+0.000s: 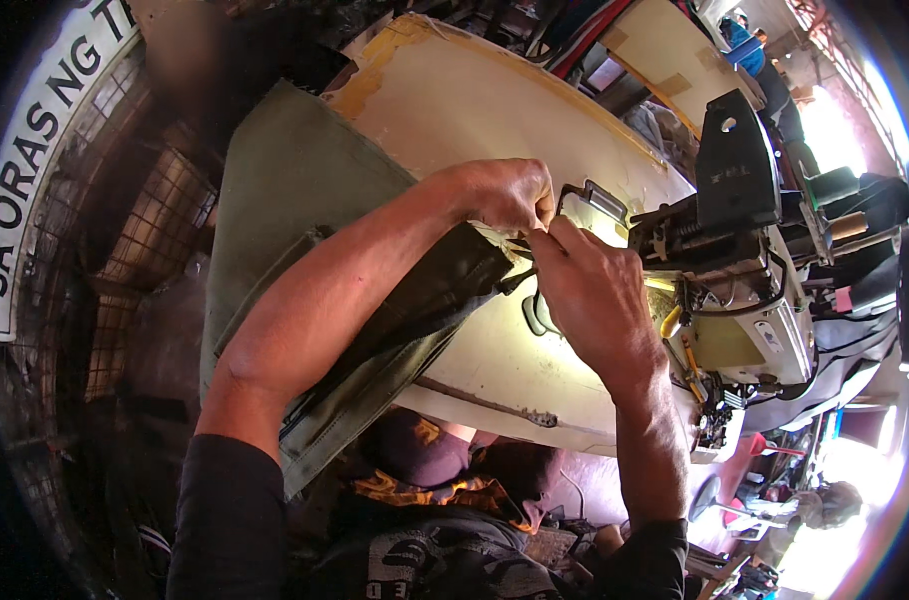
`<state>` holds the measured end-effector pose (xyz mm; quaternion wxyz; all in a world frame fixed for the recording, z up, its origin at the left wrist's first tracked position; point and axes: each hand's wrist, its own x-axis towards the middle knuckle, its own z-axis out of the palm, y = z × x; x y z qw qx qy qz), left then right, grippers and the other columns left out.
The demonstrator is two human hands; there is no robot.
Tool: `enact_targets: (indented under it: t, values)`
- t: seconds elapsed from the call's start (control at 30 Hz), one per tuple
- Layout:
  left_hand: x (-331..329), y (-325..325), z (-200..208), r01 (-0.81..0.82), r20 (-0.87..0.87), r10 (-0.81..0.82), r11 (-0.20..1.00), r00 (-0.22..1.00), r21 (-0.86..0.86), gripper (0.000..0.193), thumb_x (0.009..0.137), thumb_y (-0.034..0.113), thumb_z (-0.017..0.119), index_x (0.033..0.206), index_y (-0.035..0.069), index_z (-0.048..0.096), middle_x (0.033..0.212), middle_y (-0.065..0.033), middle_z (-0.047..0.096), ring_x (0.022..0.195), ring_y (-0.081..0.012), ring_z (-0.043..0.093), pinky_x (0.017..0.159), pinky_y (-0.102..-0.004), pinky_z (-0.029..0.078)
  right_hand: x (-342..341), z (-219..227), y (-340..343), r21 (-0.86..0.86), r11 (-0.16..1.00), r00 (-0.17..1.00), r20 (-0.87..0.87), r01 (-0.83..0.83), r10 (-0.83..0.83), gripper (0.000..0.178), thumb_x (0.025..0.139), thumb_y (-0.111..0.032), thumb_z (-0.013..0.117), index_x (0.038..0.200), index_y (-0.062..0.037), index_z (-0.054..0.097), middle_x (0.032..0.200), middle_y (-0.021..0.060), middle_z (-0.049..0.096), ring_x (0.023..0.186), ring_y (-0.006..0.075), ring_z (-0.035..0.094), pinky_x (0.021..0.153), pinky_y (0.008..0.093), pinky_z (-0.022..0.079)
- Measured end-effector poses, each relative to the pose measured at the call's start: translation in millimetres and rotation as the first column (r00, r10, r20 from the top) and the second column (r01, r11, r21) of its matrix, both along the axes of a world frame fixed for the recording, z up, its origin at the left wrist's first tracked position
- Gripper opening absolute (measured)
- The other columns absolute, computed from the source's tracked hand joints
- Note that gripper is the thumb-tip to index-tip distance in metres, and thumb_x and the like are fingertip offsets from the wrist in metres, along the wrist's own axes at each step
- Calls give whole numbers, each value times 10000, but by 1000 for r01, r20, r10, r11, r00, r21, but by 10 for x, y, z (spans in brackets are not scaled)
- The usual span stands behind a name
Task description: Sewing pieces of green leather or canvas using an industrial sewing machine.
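An olive-green cloth piece [290, 165] with stitched seams drapes over the pale table and hangs off its near left edge. My left hand [510, 195] reaches across above it, fingers bent into a pinch. Against those fingertips sits my right hand [595, 285], also closed, beside the cloth's dark folded corner [490, 262]. Whatever small thing the fingers grip is hidden between them. A dark pointed piece shows just under the fingertips; its kind is unclear. Below my right hand a dark loop [538, 314], perhaps a scissors handle, is partly covered.
At the right stands a sewing machine [755, 340], with a dark upright plate [738, 165] on its head. The worn tabletop [475, 110] has taped, peeling edges. Wire mesh [115, 325] lines the left side. Farther off at upper right is another person [745, 50].
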<state>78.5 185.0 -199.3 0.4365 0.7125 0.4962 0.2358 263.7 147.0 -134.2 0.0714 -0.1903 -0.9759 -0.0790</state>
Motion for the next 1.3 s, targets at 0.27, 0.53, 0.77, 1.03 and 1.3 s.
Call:
enact_targets:
  t: [0.27,0.53,0.77,1.03,1.3]
  values:
    - [-29,37,-88,61,133,-71,995,989,81,104,682,67,726,642,7,651,565,33,528,546,-73,447,481,-314,343,-96,-103,55,-16,998,998,32,-53,53,79,784,-48,625,858,-21,617,879,104,580,822,250,674,652,394,567]
    - [-26,-9,-40,50,72,-56,995,996,85,127,735,113,728,756,-12,714,643,-24,640,592,-108,554,546,-305,426,235,-220,58,-209,978,974,-223,-3,-44,214,835,-75,685,1043,-31,653,886,87,608,756,262,677,636,394,562]
    - [166,-41,-76,24,-45,-9,938,999,346,163,818,113,689,924,9,757,806,-126,729,721,-222,683,693,-372,515,1831,-675,-383,-237,838,752,-370,492,-546,359,855,-154,762,1184,-55,659,999,127,645,827,299,655,709,396,541]
    - [476,-181,-28,226,-333,-81,877,939,424,175,836,129,694,993,104,768,778,-88,621,755,-276,643,700,-410,513,2951,-1048,-152,-233,479,339,-457,846,-822,312,929,-209,684,1219,-96,672,926,112,634,794,284,617,689,415,492]
    - [583,-155,-48,323,-468,-46,782,883,534,158,826,127,696,972,111,752,811,-66,618,787,-257,655,737,-409,548,2893,-989,-192,-167,630,481,-509,758,-714,360,889,-113,710,1246,-95,675,889,71,640,770,222,603,744,368,492]
